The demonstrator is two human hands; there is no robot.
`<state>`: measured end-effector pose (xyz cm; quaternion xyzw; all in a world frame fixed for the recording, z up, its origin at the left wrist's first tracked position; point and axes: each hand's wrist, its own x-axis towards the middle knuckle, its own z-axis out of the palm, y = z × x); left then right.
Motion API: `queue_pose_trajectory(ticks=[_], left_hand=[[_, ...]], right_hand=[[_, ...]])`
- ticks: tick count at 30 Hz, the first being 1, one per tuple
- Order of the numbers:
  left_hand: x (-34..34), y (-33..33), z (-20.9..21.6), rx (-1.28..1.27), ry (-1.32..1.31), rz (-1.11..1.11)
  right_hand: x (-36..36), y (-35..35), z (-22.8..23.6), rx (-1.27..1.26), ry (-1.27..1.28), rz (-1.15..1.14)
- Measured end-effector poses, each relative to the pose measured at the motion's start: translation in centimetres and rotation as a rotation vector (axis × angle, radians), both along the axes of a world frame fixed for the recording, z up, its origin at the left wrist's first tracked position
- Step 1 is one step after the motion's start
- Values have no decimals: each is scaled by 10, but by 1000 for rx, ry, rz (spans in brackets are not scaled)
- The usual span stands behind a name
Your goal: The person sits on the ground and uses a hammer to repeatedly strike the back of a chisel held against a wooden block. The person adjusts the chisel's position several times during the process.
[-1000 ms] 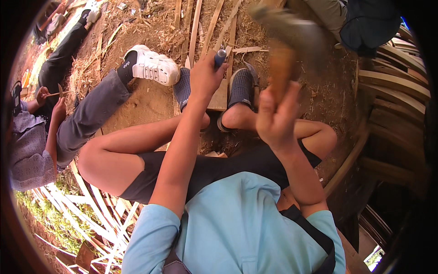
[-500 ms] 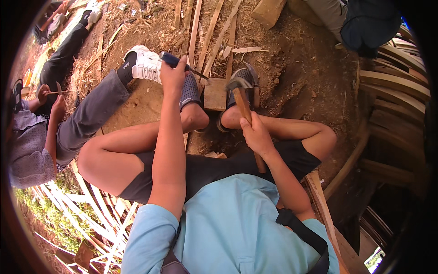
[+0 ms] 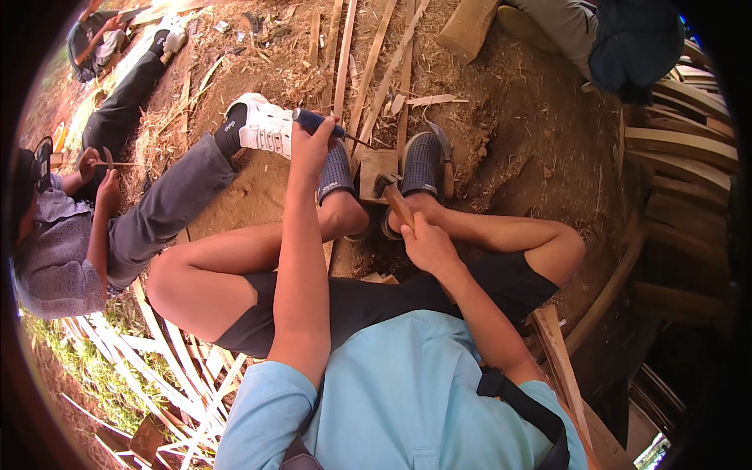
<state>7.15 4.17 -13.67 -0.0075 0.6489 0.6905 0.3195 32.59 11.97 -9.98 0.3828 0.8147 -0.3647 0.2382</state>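
Observation:
My left hand (image 3: 312, 149) is closed around the dark blue handle of a screwdriver-like tool (image 3: 308, 120). Its thin metal shaft slants down to the right, and its tip is at the far edge of a squared wooden block (image 3: 379, 166); whether it touches the wood I cannot tell. The block stands on the ground between my feet. In my right hand (image 3: 430, 243) is a hammer (image 3: 399, 207), gripped by its wooden handle. The hammer's head overlaps the block's near right corner in view, and contact is unclear.
A curved metal blade (image 3: 440, 142) lies beside my right shoe (image 3: 421, 166). Long wood strips (image 3: 368, 74) stretch away beyond the block, near a log piece (image 3: 468, 31). At left, a seated person (image 3: 59, 243) holds a knife and a thin stick. Curved planks (image 3: 681, 145) are stacked at right.
The hammer head has come down and left, from beside my right shoe to the block's near corner. My left hand still grips the blue-handled tool. The whole view has shifted slightly.

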Motion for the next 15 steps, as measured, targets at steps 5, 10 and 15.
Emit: queue_pose_trajectory(ticks=[5, 10, 15], left_hand=[[-1, 0, -4, -36, 20, 14], [-5, 0, 1, -23, -29, 63], [2, 7, 9, 22, -70, 172]], right_hand=[[-17, -9, 25, 47, -89, 122], [-17, -1, 19, 89, -84, 175], [-22, -12, 24, 90, -132, 175]])
